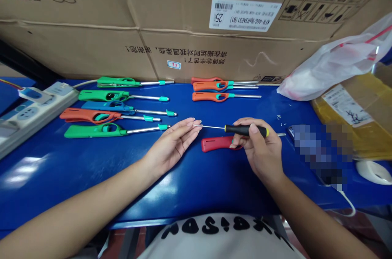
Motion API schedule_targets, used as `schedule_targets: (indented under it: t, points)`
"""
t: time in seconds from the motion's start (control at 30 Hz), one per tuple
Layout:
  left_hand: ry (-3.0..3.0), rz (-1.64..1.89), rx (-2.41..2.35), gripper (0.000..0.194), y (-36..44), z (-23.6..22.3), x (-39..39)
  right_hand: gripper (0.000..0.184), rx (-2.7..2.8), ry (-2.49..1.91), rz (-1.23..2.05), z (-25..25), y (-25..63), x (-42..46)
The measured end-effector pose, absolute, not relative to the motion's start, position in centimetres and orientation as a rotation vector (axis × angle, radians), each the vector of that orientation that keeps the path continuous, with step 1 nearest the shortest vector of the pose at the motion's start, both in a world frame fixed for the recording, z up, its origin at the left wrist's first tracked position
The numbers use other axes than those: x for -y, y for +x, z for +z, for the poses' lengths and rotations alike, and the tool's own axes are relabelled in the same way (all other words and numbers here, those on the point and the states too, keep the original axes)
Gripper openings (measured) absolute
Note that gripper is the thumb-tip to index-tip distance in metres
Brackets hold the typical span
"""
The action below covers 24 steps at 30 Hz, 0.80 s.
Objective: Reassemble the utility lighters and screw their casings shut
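Note:
My right hand [261,144] is closed round the black and yellow handle of a screwdriver [245,130], its thin shaft pointing left. At the shaft's tip, the fingers of my left hand [174,140] are pinched together; whatever they hold there is too small to make out. Under my right hand lies a red gas lighter [216,144], partly covered by the fingers. To the left rest several more long lighters, among them a green lighter [94,130], an orange lighter [88,115] and a blue lighter [107,106]. Farther back are orange lighters [208,96] with metal tubes pointing right.
A large cardboard box [171,10] walls off the back of the blue table [183,185]. A power strip [33,112] stands at left. On the right are a plastic bag [330,63], a taped parcel [367,128], a blurred-out phone [318,149] and a white mouse [373,172].

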<state>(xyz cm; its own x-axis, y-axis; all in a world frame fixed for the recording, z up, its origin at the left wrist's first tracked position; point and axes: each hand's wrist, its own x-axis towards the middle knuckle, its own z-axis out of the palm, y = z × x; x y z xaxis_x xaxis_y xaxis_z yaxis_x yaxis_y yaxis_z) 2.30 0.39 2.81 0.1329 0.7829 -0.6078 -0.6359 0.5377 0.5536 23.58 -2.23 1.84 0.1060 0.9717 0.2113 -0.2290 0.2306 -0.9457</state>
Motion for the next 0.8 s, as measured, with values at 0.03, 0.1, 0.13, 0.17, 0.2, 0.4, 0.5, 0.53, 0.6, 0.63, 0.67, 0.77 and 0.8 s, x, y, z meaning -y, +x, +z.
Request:
schedule_targets:
  t: [0.03, 0.1, 0.13, 0.17, 0.2, 0.4, 0.5, 0.53, 0.6, 0.63, 0.67, 0.77, 0.8]
  points:
    - [0.167, 1.039, -0.994, 0.017, 2.32, 2.84, -0.41, 0.013, 1.079, -0.916, 1.088, 1.84, 23.55, 2.25]
    - [0.155, 1.046, -0.982, 0.018, 2.37, 2.89, -0.44, 0.014, 1.089, -0.934, 1.082, 1.83, 23.50, 2.28]
    - [0.155, 1.050, -0.979, 0.018, 2.38, 2.89, -0.45, 0.015, 1.091, -0.944, 1.080, 1.82, 23.49, 2.29]
    - [0.158, 1.054, -0.980, 0.018, 2.39, 2.89, -0.46, 0.016, 1.092, -0.954, 1.078, 1.81, 23.48, 2.30]
    - [0.163, 1.058, -0.982, 0.018, 2.40, 2.88, -0.47, 0.017, 1.092, -0.964, 1.077, 1.79, 23.47, 2.30]
    - [0.206, 1.080, -0.999, 0.017, 2.42, 2.59, -0.37, 0.018, 1.087, -0.970, 1.076, 1.67, 23.46, 2.31]
    - [0.248, 1.094, -1.029, 0.016, 2.46, 2.37, -0.29, 0.021, 1.092, -0.992, 1.099, 1.60, 23.55, 2.30]
    - [0.260, 1.100, -1.037, 0.016, 2.48, 2.32, -0.26, 0.022, 1.094, -1.003, 1.109, 1.58, 23.58, 2.29]
    - [0.272, 1.112, -1.044, 0.016, 2.51, 2.26, -0.21, 0.024, 1.086, -1.019, 1.124, 1.55, 23.63, 2.26]
    - [0.271, 1.117, -1.044, 0.016, 2.53, 2.26, -0.18, 0.024, 1.078, -1.023, 1.128, 1.55, 23.64, 2.24]
    - [0.265, 1.124, -1.043, 0.017, 2.54, 2.28, -0.16, 0.024, 1.067, -1.025, 1.132, 1.57, 23.63, 2.24]
    - [0.250, 1.139, -1.036, 0.018, 2.56, 2.29, -0.12, 0.021, 1.049, -1.010, 1.161, 1.74, 23.50, 2.27]
    - [0.254, 1.142, -1.036, 0.018, 2.55, 2.26, -0.11, 0.021, 1.046, -1.003, 1.169, 1.84, 23.42, 2.30]
